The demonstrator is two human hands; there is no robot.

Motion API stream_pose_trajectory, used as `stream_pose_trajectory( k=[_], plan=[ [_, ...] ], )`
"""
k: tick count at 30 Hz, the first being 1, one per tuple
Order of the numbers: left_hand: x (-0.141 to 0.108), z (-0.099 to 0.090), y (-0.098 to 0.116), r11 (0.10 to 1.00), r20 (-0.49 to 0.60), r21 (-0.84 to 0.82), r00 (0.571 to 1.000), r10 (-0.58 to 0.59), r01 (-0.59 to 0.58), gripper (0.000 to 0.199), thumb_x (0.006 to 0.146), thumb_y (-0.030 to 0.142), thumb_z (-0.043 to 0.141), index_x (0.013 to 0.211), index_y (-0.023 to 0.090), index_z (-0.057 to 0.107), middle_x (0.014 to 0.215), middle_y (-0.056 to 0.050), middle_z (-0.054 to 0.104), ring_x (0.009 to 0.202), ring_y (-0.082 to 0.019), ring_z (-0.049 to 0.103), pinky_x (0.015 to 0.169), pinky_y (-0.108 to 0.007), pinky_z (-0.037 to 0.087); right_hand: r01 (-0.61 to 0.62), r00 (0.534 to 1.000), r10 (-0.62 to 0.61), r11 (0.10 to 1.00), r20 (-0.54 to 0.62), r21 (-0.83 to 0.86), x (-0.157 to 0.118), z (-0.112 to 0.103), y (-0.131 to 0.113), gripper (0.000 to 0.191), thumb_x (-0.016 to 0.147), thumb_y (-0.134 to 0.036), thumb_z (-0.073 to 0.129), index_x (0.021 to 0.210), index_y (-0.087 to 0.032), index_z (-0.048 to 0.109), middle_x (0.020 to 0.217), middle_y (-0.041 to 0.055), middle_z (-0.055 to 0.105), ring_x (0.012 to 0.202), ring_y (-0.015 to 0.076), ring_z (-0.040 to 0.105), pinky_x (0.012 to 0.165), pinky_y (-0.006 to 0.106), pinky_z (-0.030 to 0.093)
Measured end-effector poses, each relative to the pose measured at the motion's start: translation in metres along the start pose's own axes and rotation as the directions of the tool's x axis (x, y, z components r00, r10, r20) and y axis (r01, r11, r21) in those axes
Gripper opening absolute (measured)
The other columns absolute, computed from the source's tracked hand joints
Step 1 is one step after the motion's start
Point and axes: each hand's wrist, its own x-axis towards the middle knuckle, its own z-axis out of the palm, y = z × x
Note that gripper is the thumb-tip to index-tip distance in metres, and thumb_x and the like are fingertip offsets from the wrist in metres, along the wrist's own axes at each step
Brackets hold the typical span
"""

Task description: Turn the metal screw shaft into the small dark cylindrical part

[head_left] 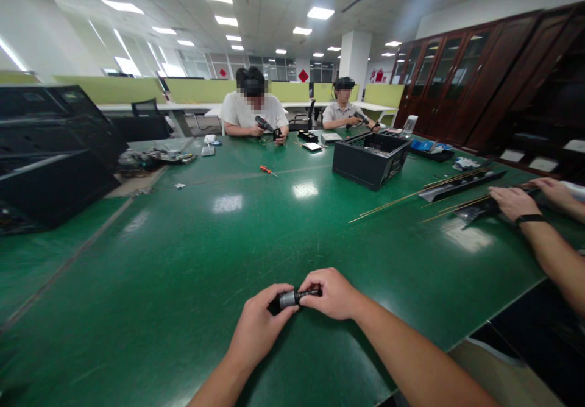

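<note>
Close to the near part of the table, my left hand (258,322) is wrapped round the black body of what looks like a cordless drill (287,299), with a grey cylindrical collar at its front. Most of the body is hidden by the palm and fingers. From the right, my right hand (333,294) is closed, its thumb and fingers pinching the narrow dark front end, which looks like the bit or chuck tip (313,292). Both hands are low over the green table top (183,261), their fingertips almost touching.
A black computer case (370,160) stands right of centre. Ahead lies an orange screwdriver (265,169). Thin rods (388,205) and dark metal strips lie at right, near a co-worker's hands (514,203). Two people (253,111) work opposite with drills. Dark cases (50,157) stand left.
</note>
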Motion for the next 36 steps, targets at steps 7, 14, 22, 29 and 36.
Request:
stream_pose_trajectory(
  k=[7,14,22,29,36],
  plan=[
    [-0.0005,-0.0007,0.0014,1.0,0.007,0.024,1.0,0.012,-0.012,0.024,0.077,0.029,0.07,0.101,0.026,0.072,0.1,-0.001,0.074,0.093,-0.021,0.069,0.086,-0.031,0.054,-0.007,1.0,0.007,0.999,0.001,0.035,-0.0013,-0.0005,0.0007,0.01,0.077,-0.022,0.072,0.087,-0.02,0.074,0.077,-0.0001,0.07,0.068,0.0131,0.062,0.063,0.022,0.043],
    [-0.0013,-0.0021,0.0023,1.0,0.011,0.024,1.0,-0.001,0.001,0.024,0.076,0.027,0.07,0.1,0.027,0.072,0.1,0.0,0.074,0.094,-0.021,0.069,0.086,-0.031,0.053,0.0,1.0,0.0,0.998,-0.001,0.066,-0.0018,0.0013,0.0041,0.014,0.073,-0.021,0.074,0.087,-0.019,0.074,0.077,-0.0004,0.07,0.066,0.0126,0.061,0.061,0.021,0.043],
    [-0.0004,-0.0016,0.003,1.0,0.011,0.026,1.0,0.006,-0.006,0.023,0.077,0.027,0.07,0.1,0.027,0.072,0.098,0.0,0.074,0.092,-0.021,0.069,0.085,-0.03,0.053,-0.036,0.999,0.036,0.997,-0.003,0.074,-0.0014,0.0022,0.0045,0.016,0.071,-0.021,0.077,0.087,-0.019,0.075,0.077,0.0002,0.071,0.066,0.013,0.062,0.06,0.021,0.043],
    [0.0001,-0.0015,0.0025,1.0,0.011,0.027,1.0,0.009,-0.009,0.024,0.077,0.029,0.069,0.1,0.026,0.071,0.099,-0.001,0.074,0.091,-0.021,0.069,0.084,-0.03,0.053,-0.044,0.999,0.045,0.996,-0.007,0.074,-0.0016,0.0015,0.0037,0.013,0.073,-0.022,0.076,0.085,-0.019,0.075,0.076,0.0,0.071,0.066,0.0133,0.062,0.06,0.022,0.043],
    [-0.0008,-0.0023,0.0035,1.0,0.012,0.018,1.0,0.002,-0.002,0.024,0.077,0.029,0.069,0.101,0.026,0.072,0.1,-0.002,0.074,0.092,-0.022,0.069,0.085,-0.031,0.054,-0.046,0.999,0.047,0.995,-0.012,0.092,-0.0021,0.0005,0.0021,0.012,0.073,-0.022,0.076,0.084,-0.019,0.075,0.075,0.0001,0.07,0.064,0.0125,0.061,0.058,0.021,0.042]
  ],
)
